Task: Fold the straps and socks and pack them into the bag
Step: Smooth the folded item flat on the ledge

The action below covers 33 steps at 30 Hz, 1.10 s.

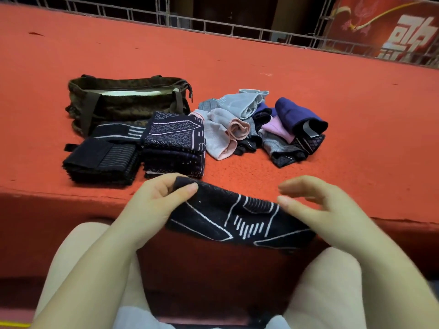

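A black sock with white line patterns [240, 219] lies across the front edge of the red carpeted step. My left hand [152, 205] pinches its left end between thumb and fingers. My right hand [316, 210] hovers at its right end, fingers spread and loosely bent, the thumb touching the fabric. An open dark camouflage bag [128, 100] stands at the back left. In front of it sit a folded stack of black straps [102, 160] and a folded stack of dark patterned socks [174, 143]. A loose pile of grey, pink and blue socks [259, 124] lies to the right.
The red carpeted platform [308, 74] stretches far back to a metal truss railing [213, 22] and a red banner [392, 27]. My bare knees [78, 252] sit below the step's front edge.
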### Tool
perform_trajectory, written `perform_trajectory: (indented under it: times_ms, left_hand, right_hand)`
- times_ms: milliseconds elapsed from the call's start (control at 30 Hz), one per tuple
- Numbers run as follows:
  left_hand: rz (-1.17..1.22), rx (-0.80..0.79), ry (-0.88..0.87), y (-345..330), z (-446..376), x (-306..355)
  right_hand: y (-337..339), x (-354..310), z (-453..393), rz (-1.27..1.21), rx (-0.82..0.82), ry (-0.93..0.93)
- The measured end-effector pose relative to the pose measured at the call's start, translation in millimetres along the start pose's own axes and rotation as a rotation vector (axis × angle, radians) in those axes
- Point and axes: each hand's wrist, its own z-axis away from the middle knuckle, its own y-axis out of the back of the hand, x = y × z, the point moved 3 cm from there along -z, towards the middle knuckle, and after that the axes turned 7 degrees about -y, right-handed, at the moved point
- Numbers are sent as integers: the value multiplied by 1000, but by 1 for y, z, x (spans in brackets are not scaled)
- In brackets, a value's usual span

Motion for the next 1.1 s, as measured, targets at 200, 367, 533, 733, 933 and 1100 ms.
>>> perform_trajectory:
  times_ms: [200,367,533,733,933,1100]
  left_hand:
    - [-341,-92,-195,-28,0,13]
    - [-518,-11,-333,-27,1,26]
    - [-600,419,-362,10,-6,38]
    - [-687,512,-211,39,-8,21]
    - [-671,274,51,17,-11,0]
    - [-65,97,316,-18,-17,-9]
  right_hand:
    - [-62,-27,1,-226,-194,117]
    - [-80,-25,2,-386,-299,113]
    - [-75,-2,9,-296,-466,-53]
    - [-29,24,-5,-188,-160,-61]
    - [-5,43,-17,-369,91,-220]
    - [23,58,-36,-187,346,-267]
